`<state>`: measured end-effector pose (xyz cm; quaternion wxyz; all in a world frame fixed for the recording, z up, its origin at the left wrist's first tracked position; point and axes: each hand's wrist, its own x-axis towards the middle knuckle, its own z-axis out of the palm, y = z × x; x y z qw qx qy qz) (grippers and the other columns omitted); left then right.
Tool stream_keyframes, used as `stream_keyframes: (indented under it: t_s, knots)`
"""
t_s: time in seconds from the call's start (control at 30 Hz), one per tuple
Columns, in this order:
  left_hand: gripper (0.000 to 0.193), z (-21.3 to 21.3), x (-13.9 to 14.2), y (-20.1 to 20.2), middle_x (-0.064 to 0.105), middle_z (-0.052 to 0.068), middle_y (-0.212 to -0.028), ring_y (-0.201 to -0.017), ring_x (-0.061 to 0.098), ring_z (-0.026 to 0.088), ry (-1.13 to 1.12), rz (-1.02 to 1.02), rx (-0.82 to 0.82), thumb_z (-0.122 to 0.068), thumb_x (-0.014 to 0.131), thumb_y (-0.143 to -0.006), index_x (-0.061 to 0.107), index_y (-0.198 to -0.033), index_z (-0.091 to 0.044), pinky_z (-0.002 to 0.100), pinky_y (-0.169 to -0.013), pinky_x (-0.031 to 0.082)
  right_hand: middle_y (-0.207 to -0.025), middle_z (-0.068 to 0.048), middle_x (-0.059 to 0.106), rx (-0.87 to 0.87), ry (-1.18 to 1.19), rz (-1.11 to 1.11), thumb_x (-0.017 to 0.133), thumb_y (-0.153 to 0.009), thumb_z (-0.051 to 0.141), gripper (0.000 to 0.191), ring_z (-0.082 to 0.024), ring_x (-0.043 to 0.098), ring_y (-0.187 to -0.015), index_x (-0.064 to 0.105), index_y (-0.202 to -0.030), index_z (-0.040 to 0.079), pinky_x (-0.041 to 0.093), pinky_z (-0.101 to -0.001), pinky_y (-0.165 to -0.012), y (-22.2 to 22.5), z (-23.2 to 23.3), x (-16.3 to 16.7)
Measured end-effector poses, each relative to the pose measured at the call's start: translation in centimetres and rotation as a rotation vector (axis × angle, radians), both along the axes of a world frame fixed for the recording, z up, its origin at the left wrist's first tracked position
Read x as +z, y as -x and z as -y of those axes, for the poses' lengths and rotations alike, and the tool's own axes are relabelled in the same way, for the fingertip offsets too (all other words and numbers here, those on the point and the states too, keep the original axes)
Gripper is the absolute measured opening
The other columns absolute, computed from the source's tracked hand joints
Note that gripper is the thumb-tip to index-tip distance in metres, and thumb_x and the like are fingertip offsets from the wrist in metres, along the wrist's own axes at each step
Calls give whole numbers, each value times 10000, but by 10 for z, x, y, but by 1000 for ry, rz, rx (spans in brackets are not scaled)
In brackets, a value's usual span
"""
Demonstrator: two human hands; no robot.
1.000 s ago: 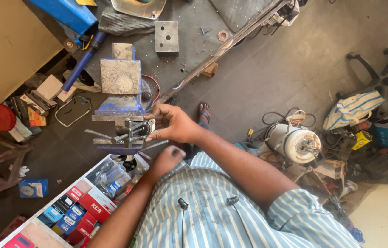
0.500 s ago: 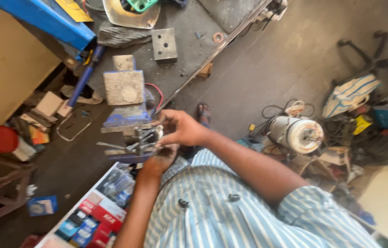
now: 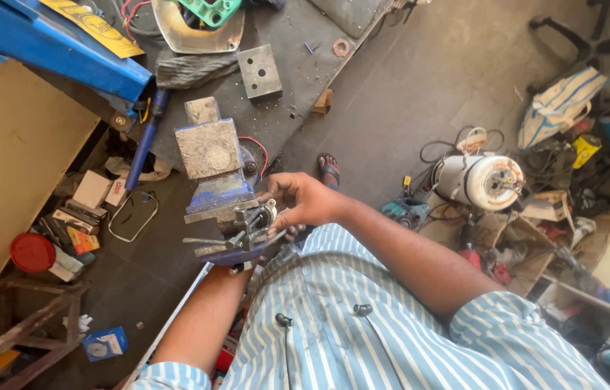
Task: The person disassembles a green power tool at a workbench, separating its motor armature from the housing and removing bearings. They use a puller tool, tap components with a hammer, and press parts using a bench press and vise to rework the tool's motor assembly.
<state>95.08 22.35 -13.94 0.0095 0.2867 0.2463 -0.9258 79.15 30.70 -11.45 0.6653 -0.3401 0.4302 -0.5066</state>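
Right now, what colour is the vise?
Blue, worn grey on top: the bench vise, in the head view.

Your left hand (image 3: 241,269), earlier open beside the blue metal bench vise (image 3: 218,189), now sits tucked under its near end, mostly hidden. Your right hand (image 3: 303,200) closed its fingers onto the small round metal part (image 3: 266,215).

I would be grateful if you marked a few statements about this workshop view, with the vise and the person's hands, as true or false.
1. The right hand touches a small metal part at the blue bench vise. True.
2. The person wears a plain red shirt. False: the shirt is striped light blue and white.
3. A red round lid lies at the left. True.
4. The white motor sits on the workbench. False: it lies on the floor at the right.
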Motion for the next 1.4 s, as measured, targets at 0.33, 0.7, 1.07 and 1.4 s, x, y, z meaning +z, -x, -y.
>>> stream_keyframes:
  t_s: [0.33, 0.7, 1.07, 1.4]
  knots:
    - [272, 2, 6, -1, 505, 28, -707, -486, 454, 121, -51, 17, -20, -303, 620, -1002, 533, -875, -79, 271, -426, 423, -1119, -66, 672, -13, 92, -50, 838, -842, -65, 380, -83, 654, -1019, 593, -1128, -8, 567, -268, -848, 4, -6, 11]
    - [274, -1, 22, -5, 493, 19, -712, -484, 420, 122, 220, 228, 155, -312, 630, -990, 515, -864, -98, 274, -427, 388, -1255, -65, 665, -37, 214, -17, 845, -852, -76, 393, -125, 617, -1232, 597, -1150, -9, 555, -344, -1085, 4, -15, 13]
    - [279, -2, 38, -19, 481, 10, -716, -483, 387, 123, 342, 366, 382, -322, 641, -978, 497, -854, -118, 277, -429, 353, -1232, -71, 707, 31, 128, 107, 802, -864, -75, 448, -152, 668, -1165, 586, -1248, 6, 578, -369, -1043, 7, -15, 26]
    - [287, -2, 48, -36, 470, 2, -721, -481, 357, 124, 432, 563, 492, -331, 651, -968, 481, -844, -135, 280, -431, 321, -1289, -63, 660, 27, 163, 171, 786, -877, -80, 388, -174, 660, -1192, 569, -1186, 9, 587, -400, -1054, 16, -17, 30]
